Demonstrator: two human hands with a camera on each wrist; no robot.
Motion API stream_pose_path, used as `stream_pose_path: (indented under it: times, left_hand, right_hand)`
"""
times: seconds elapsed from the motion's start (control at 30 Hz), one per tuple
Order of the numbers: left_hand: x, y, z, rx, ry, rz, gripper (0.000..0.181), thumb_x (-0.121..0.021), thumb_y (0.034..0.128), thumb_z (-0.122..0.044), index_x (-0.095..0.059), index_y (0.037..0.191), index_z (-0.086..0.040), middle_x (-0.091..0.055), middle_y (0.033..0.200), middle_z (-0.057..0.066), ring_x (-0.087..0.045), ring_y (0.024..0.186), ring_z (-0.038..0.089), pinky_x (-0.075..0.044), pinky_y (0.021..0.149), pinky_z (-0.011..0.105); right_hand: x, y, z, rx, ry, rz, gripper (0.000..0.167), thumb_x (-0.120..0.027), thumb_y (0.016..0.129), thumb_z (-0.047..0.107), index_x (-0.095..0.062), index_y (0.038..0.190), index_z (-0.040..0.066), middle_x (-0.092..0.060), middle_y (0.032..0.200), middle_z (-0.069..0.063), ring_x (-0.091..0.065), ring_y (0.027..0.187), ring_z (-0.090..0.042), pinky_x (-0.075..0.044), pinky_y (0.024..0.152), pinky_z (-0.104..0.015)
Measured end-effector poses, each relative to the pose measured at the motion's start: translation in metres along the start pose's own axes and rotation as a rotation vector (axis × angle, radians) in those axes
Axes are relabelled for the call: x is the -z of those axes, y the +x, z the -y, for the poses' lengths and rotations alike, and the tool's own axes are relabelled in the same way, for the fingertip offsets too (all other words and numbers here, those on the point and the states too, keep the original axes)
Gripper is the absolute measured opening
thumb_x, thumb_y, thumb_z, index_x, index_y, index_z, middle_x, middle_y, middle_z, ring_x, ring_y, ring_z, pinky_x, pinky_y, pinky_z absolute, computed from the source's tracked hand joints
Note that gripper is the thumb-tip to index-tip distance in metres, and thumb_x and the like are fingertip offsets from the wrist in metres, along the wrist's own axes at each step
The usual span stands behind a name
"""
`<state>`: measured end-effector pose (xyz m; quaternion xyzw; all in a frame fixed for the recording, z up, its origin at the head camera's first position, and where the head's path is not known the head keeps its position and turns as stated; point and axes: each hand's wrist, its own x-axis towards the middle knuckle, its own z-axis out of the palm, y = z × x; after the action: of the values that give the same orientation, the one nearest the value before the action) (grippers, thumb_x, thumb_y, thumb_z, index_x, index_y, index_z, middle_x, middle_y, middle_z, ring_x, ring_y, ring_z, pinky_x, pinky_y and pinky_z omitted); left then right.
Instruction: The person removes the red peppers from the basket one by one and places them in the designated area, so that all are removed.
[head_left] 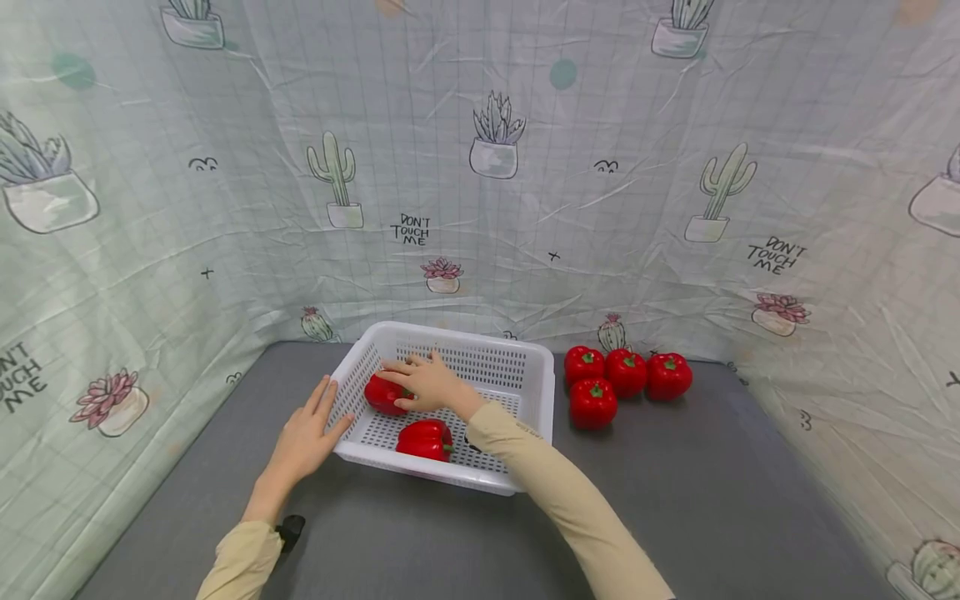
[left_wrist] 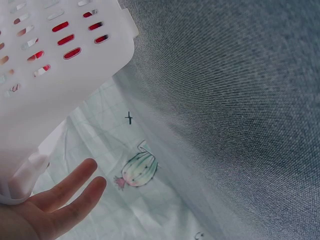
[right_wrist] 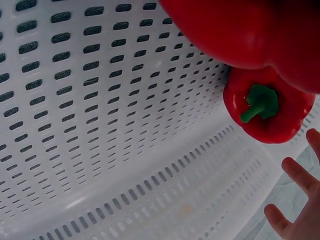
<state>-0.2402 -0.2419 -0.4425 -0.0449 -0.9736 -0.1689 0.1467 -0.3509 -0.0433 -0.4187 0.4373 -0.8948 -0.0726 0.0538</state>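
A white perforated plastic basket (head_left: 480, 483) stands on the grey surface with two red bell peppers inside. One bell pepper (head_left: 384, 395) is in its back left part; the other bell pepper (head_left: 424, 439) lies on its side near the front wall. My left hand (head_left: 303, 433) rests on the basket's left rim with straight fingers, two of which show in the left wrist view (left_wrist: 67, 200). Over the back left pepper is my right hand (head_left: 429, 383), fingers spread. In the right wrist view those fingers (right_wrist: 300, 175) stand apart beside the green-stemmed pepper (right_wrist: 272, 117).
Several red bell peppers (head_left: 592, 404) sit close together on the grey tabletop (head_left: 697, 483), right of the basket. A cactus-printed cloth (head_left: 420, 125) hangs around the back and both sides. A small black object (head_left: 471, 442) shows partly beneath the right sleeve.
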Motion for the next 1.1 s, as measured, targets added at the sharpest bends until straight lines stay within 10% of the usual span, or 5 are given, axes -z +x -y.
stream_pose_path:
  times: [1.1]
  left_hand:
    - [0.004,-0.003,-0.003,-0.001,0.002,0.006,0.066,-0.046,0.0903,-0.036,-0.024,0.139,0.002,-0.021,0.144,0.024,-0.040,0.114,0.052,-0.033,0.089,0.062]
  right_hand:
    - [-0.013,0.000,0.006,-0.043,-0.107,-0.034,0.056,-0.057,0.081,0.048,-0.034,0.129,0.032,-0.043,0.133,0.000,-0.036,0.119,-0.021,-0.037,0.097,-0.046]
